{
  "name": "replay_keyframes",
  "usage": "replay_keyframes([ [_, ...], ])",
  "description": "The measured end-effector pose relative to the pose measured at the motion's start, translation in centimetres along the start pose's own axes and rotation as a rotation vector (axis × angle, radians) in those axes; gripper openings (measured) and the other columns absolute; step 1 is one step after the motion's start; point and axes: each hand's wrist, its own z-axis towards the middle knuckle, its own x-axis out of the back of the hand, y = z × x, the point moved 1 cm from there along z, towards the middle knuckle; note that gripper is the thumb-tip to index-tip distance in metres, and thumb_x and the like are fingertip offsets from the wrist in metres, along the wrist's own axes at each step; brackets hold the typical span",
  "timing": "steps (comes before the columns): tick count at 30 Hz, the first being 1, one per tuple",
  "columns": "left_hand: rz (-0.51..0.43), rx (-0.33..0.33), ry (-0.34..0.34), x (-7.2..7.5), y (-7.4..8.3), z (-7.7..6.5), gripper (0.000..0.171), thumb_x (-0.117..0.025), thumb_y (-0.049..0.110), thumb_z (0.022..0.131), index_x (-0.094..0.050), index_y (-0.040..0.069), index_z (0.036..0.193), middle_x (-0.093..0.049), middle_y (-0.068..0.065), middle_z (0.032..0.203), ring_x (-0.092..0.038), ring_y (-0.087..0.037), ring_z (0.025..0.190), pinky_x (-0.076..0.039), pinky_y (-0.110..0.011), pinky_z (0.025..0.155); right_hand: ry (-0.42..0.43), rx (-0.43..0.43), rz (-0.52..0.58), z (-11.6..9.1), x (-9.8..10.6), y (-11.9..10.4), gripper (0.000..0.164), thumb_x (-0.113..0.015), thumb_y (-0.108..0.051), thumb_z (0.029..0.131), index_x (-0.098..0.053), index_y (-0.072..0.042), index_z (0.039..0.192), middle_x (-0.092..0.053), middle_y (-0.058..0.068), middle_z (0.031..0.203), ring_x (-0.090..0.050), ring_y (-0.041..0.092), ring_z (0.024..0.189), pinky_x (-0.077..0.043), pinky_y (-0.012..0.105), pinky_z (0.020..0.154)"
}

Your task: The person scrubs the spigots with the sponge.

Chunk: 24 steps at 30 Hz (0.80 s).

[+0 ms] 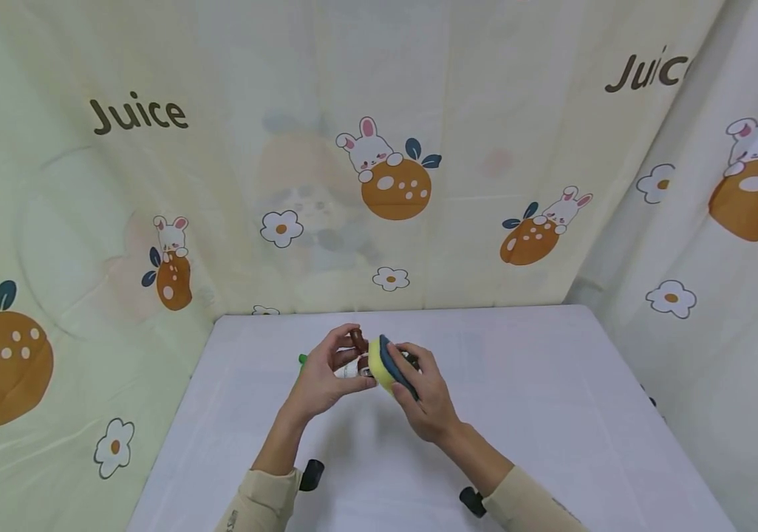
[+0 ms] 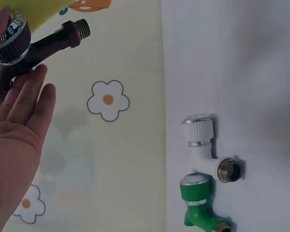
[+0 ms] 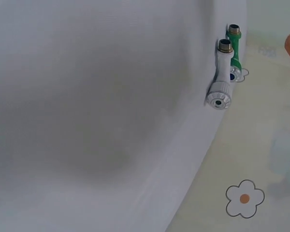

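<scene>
My left hand (image 1: 321,377) holds a brown tap (image 1: 357,340) by its knob, thumb on one side and fingers on the other. In the left wrist view the threaded end of this tap (image 2: 53,46) points away from the palm. My right hand (image 1: 427,399) grips a sponge (image 1: 379,365), yellow on one side and dark blue on the other. The yellow side is up against the tap, hiding part of it. The right wrist view shows neither hand.
A white tap (image 2: 200,135) and a green tap (image 2: 195,191) lie side by side on the white tabletop (image 1: 525,414), near its far edge. Something dark (image 1: 411,359) shows partly behind my right fingers. A printed curtain (image 1: 472,244) hangs behind the table.
</scene>
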Motion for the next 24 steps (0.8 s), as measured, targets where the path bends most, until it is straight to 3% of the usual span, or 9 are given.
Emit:
replay_keyframes([
  [6, 0.059, -0.018, 0.038, -0.3, 0.0, 0.2, 0.086, -0.094, 0.016, 0.077, -0.049, 0.032, 0.149, -0.066, -0.003, 0.134, -0.067, -0.025, 0.128, -0.041, -0.063, 0.116, 0.020, 0.010, -0.045, 0.2, -0.3, -0.3, 0.056, -0.037, -0.048, 0.110, -0.047, -0.019, 0.157, -0.046, 0.020, 0.146, -0.046, 0.032, 0.125, -0.052, 0.044, 0.087],
  [16, 0.009, 0.000, 0.040, -1.0, 0.5, 0.1, 0.085, -0.092, 0.007, 0.077, -0.051, 0.030, 0.148, -0.065, -0.006, 0.135, -0.065, -0.024, 0.130, -0.039, -0.061, 0.118, 0.021, -0.084, -0.051, 0.3, -0.8, -0.3, 0.059, -0.054, -0.024, 0.101, -0.045, -0.021, 0.159, -0.044, 0.019, 0.144, -0.043, 0.032, 0.121, -0.047, 0.045, 0.088],
  [24, -0.039, 0.035, 0.020, -1.3, 0.2, -0.2, 0.087, -0.093, 0.004, 0.075, -0.052, 0.033, 0.146, -0.064, -0.006, 0.133, -0.065, -0.022, 0.131, -0.053, -0.055, 0.106, 0.019, -0.176, -0.108, 0.1, -1.0, 0.5, 0.057, -0.055, -0.026, 0.103, -0.045, -0.024, 0.159, -0.046, 0.022, 0.140, -0.046, 0.036, 0.116, -0.047, 0.048, 0.087],
])
